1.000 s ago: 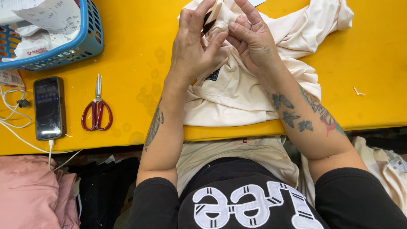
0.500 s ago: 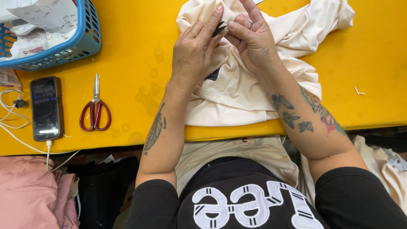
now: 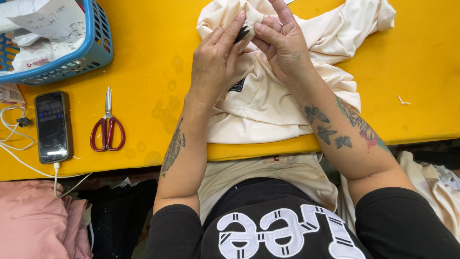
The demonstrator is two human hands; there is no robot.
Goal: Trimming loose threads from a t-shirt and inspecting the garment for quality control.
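A cream garment [image 3: 268, 103] lies bunched on the yellow table [image 3: 153, 62], with part of it hanging over the near edge onto my lap. My left hand [image 3: 216, 60] pinches a fold of the cloth near its top. My right hand [image 3: 282, 41] pinches the same fold from the other side. A small dark piece [image 3: 242, 34] shows between the fingertips of both hands; what it is cannot be told. A dark label patch [image 3: 236, 86] on the garment peeks out below my left palm.
Red-handled scissors [image 3: 108, 127] lie shut to the left of my left forearm. A dark phone [image 3: 52, 125] on a white cable [image 3: 17, 139] lies further left. A blue basket [image 3: 72, 50] with papers and bags stands at the back left. Pink cloth [image 3: 40, 220] is piled below the table edge.
Both hands have stayed on the garment's top fold, working it with small finger movements. The dark piece between the fingertips has come more into sight. The view has shifted slightly.
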